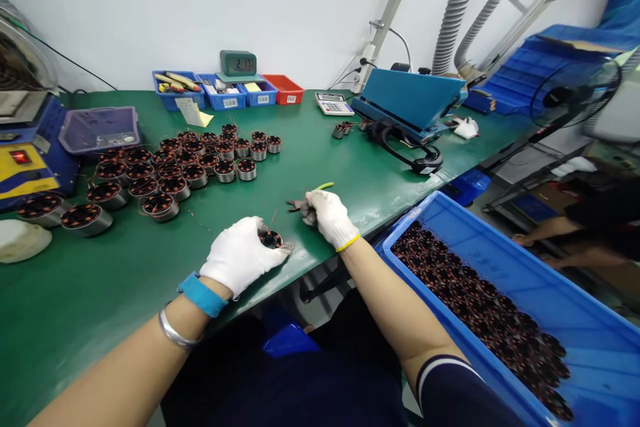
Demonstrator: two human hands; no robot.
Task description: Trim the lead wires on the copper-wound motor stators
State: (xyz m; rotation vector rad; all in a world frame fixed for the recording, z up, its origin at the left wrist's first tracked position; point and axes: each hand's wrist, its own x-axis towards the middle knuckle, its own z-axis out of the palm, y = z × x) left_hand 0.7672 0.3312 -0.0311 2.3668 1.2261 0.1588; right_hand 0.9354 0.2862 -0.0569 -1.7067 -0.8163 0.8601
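Note:
My left hand (243, 252), in a white glove, grips a motor stator (271, 239) with copper windings near the front edge of the green table. A thin wire sticks up from it. In my gloved right hand (327, 215) is a pair of pliers or cutters (296, 205), its dark jaws pointing left toward the stator but apart from it. One yellow-green handle end shows above the glove; the rest is hidden by my fingers. Farther back on the left stands a group of wound stators (194, 175) with silvery rims and loose wire ends.
A large blue bin (480, 240) with many stators stands at the right, below table height. Small blue trays (227, 100), a red tray (284, 90), a clock (238, 64) and a calculator (333, 104) line the back. A black headset (407, 150) lies by a teal box (407, 100).

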